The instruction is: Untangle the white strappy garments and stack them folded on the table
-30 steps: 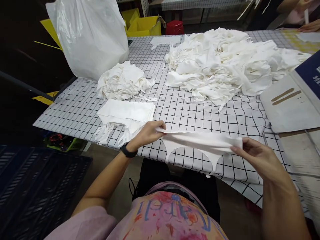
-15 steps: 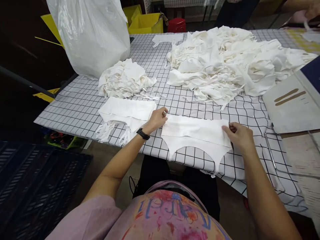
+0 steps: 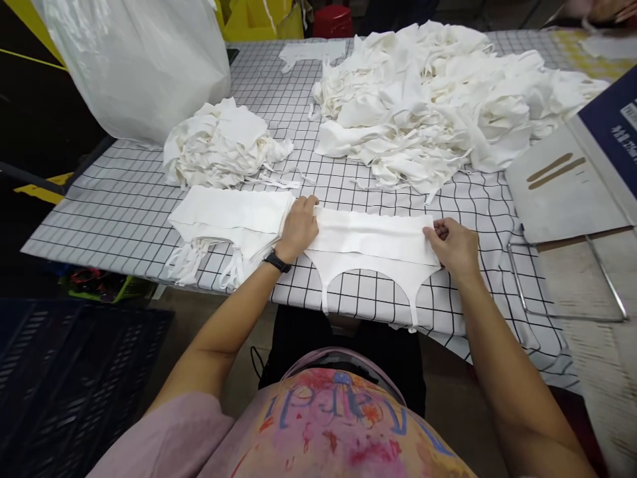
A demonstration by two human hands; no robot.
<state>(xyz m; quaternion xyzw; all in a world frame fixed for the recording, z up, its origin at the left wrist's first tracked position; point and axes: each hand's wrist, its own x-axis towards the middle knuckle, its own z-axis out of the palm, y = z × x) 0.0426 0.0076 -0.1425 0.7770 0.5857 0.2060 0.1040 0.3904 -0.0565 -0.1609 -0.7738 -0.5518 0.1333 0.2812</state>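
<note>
A white cropped camisole [image 3: 371, 238] lies spread flat at the table's front edge, its thin straps pointing toward me. Its upper right corner is pinched between the thumb and fingers of my right hand [image 3: 454, 249]. At the upper left corner, my left hand [image 3: 300, 229] has its fingers curled over the fabric, and the fingertips are partly hidden. Just left of that hand is a neat stack of folded white camisoles [image 3: 231, 216], with straps hanging in bunches over the near side.
Behind the stack sits a small crumpled heap of white garments [image 3: 219, 143]; a larger heap [image 3: 438, 99] spreads across the back. A white plastic bag [image 3: 144, 66] stands at left. Cardboard [image 3: 562, 189] and a metal wire frame [image 3: 572, 315] lie at right on the checked tablecloth [image 3: 99, 219].
The view has shifted, so everything sits further left and higher. My left hand has turned its back upward over the camisole's corner. The camisole lies straighter; my right hand keeps its pinch.
</note>
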